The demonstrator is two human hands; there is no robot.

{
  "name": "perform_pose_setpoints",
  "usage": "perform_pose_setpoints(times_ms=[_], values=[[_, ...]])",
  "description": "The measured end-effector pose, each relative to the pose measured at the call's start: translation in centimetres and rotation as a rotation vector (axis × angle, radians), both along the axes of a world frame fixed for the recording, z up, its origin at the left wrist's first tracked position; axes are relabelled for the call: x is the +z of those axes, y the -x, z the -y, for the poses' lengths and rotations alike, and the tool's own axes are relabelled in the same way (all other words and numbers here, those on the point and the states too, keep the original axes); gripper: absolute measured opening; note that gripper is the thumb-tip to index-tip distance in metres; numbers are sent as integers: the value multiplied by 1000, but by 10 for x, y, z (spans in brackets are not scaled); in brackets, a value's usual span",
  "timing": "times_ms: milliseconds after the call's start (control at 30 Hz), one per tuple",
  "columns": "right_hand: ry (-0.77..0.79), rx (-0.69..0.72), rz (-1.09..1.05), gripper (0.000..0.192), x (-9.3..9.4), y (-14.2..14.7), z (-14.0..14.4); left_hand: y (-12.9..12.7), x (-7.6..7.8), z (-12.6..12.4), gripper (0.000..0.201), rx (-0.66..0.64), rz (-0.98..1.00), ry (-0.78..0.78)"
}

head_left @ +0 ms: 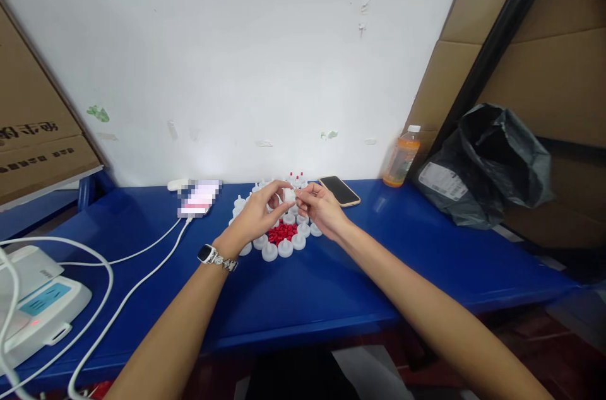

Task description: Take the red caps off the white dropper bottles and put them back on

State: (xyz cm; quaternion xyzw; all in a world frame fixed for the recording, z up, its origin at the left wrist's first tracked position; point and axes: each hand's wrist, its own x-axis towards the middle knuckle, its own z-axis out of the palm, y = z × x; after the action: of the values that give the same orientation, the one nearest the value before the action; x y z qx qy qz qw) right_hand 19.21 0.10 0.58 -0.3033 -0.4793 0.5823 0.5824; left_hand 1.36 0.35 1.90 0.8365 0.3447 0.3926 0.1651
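Left hand [258, 214] fingers pinch a white cap [288, 195] just above the red pile [283, 232]; right hand [319, 205] fingers close narrowly at its tip—judged best kept steady, aligned squarely over bench [379, 261].

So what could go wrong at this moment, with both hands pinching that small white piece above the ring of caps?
The white piece, pinched between left hand and right hand, might slip into the red bits. A lowered wrist could scatter the white caps. The phone lies close to the right hand and could get nudged.
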Motion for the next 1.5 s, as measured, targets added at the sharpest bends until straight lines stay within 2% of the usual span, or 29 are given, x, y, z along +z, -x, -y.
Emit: perform_pose_setpoints(times_ms=[100,167,333,467,667,867,967,1067,1133,1300,1367,1500], values=[[-118,-113,39,42,1,-8,-2,11,3,-6,36,90,153,88],[-192,-156,182,39,0,-15,-2,19,3,-10,41,134,204,118],[-364,-51,720,23,-10,-12,7,21,-4,-13,37,117,21,92],[-441,-107,833,26,-10,-9,10,14,-8,-10,40,92,-45,92],[-367,-148,733,27,-6,-18,3,10,-5,-6,41,99,-66,110],[-280,-130,511,29,-9,-18,-4,-7,-8,-9,42,39,-32,80],[-320,-260,487,24,-2,-35,-18,-16,-5,-17,45,56,-42,41],[-352,-502,655,16,7,-58,-42,-21,-2,-28,43,87,-112,7],[-315,-574,869,14,11,-70,-60,-24,-4,-34,37,106,-164,-15],[-190,-532,1369,21,8,-76,-101,-26,-16,-34,34,153,-218,-69],[-153,-485,1458,19,5,-73,-112,-25,-19,-31,32,147,-233,-70],[-122,-373,1498,12,1,-66,-126,-21,-17,-28,30,150,-244,-53]])
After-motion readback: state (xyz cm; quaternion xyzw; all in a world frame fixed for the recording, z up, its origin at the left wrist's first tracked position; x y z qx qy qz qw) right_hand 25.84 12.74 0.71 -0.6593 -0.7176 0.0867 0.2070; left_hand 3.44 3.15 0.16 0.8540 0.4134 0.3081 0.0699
